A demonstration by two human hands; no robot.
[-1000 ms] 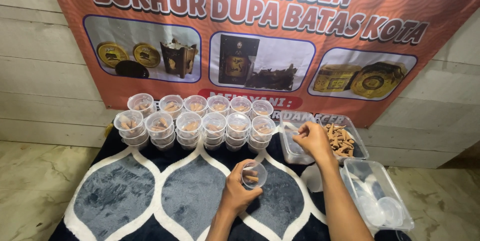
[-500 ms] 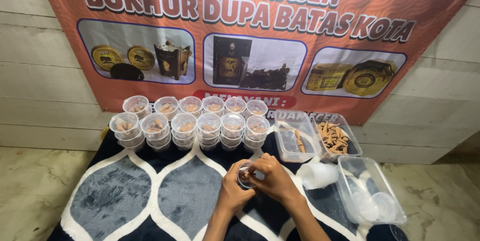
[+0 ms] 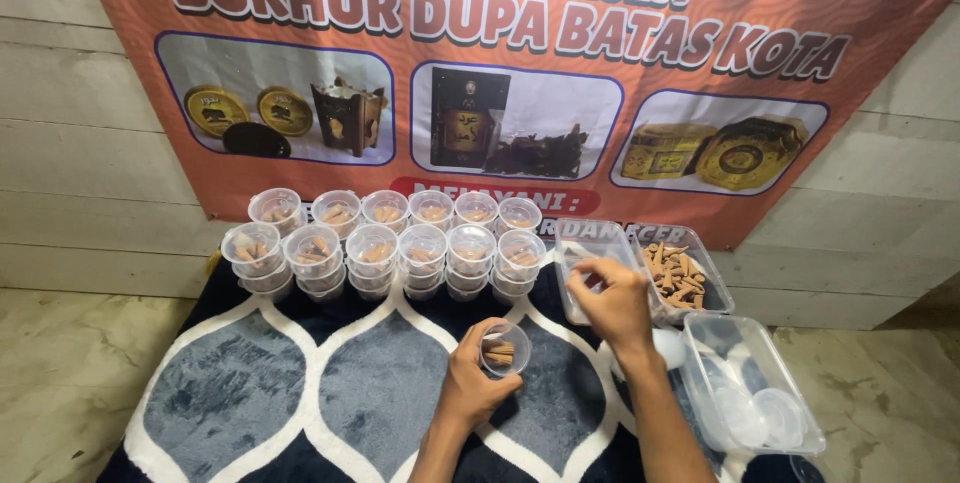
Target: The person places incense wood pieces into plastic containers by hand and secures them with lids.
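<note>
- Left hand (image 3: pixel 478 383) grips a small clear plastic cup (image 3: pixel 503 348) around its side wall, tipped a little so its mouth faces up and to the right; a few tan sticks lie inside it.
- Right hand (image 3: pixel 612 300) hovers over the near edge of a clear rectangular tub (image 3: pixel 592 265), fingers pinched together; whether anything sits between the fingertips is too small to tell.
- Just right of that tub, a second clear tub (image 3: pixel 683 280) holds a heap of tan cone-shaped pieces.
- Further right and nearer the person, a larger clear bin (image 3: pixel 752 383) holds round clear lids.
- Behind the held cup, two rows of stacked filled cups (image 3: pixel 390 243) stand close together on a dark blue and grey patterned mat (image 3: pixel 260 383).
- An orange banner (image 3: pixel 520 73) hangs on the pale wall behind everything.
- Judging by its look, the cup is thin, light and springy, so it would buckle under a hard squeeze; a gentle wrap around the middle of the wall, as the left hand has it, seems the safe hold.
- The cone pieces look dry and brittle, likely to crumble if pinched hard, so a light fingertip pinch suits them.
</note>
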